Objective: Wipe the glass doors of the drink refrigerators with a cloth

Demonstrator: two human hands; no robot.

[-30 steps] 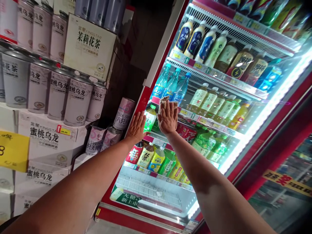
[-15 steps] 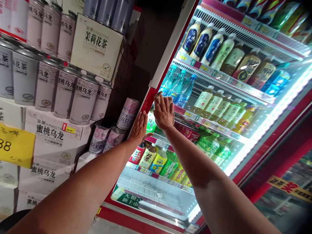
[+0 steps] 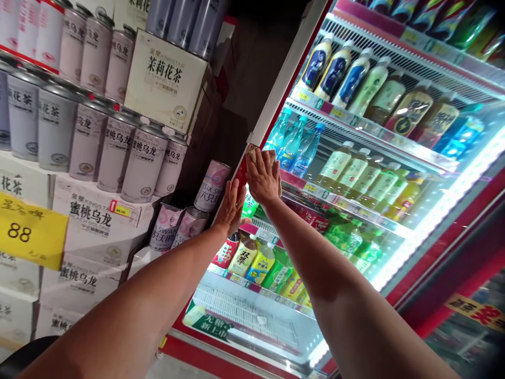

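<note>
- Your right hand (image 3: 262, 176) is open and flat, holding the cloth (image 3: 269, 155) against the glass door (image 3: 252, 310), near its upper left edge.
- Your left hand (image 3: 231, 205) is also open, at the red frame (image 3: 236, 172), just below.
- Behind the glass are bottles (image 3: 335, 164); to the left, cans (image 3: 142, 160) and boxes (image 3: 165, 79).

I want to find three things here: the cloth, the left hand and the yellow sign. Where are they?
Cloth (image 3: 252, 150): head view, top edge.
Left hand (image 3: 230, 209): head view, middle.
Yellow sign (image 3: 38, 235): head view, front face.
</note>
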